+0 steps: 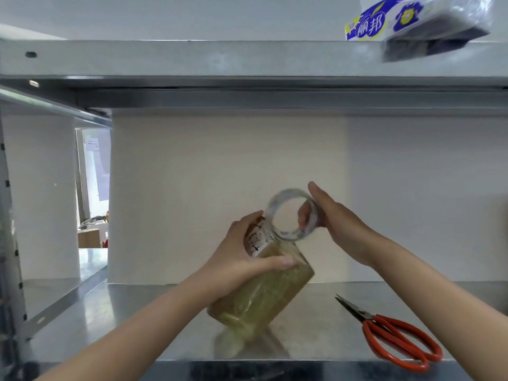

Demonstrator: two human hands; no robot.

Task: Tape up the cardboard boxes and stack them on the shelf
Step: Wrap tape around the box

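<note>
A small cardboard box, glossy with clear tape, stands tilted on one corner on the metal shelf. My left hand grips its upper end, thumb across the front face and fingers over the top near a white label. My right hand holds a roll of clear tape just above the box's top, fingers through the ring. The roll touches or nearly touches the box's upper edge.
Orange-handled scissors lie on the shelf at the right, blades pointing left and away. A wrapped blue-and-white package sits on the upper shelf at top right. A beige wall panel stands behind the shelf.
</note>
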